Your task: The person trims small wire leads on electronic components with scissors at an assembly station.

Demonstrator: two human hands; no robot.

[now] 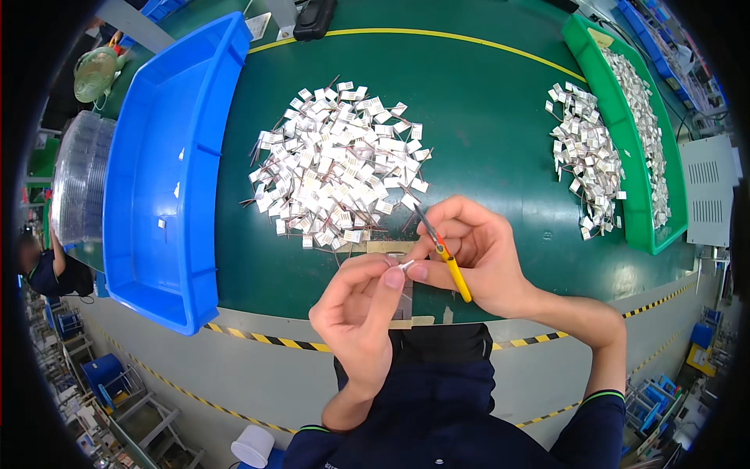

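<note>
My left hand [361, 305] pinches a small silvery part [405, 265] between thumb and forefinger near the table's front edge. My right hand [478, 248] holds small scissors with yellow handles [447, 255], their dark blades pointing up and left above the part. The two hands touch at the fingertips. Just beyond them lies a big heap of small white tagged parts with thin wires [337, 164] on the green table [484, 117].
A large blue tray [168, 168] stands at the left with a few loose bits inside. A green tray [625, 148] at the right holds several white parts, with another heap [584, 160] beside it. A stack of clear plastic [78, 176] sits far left.
</note>
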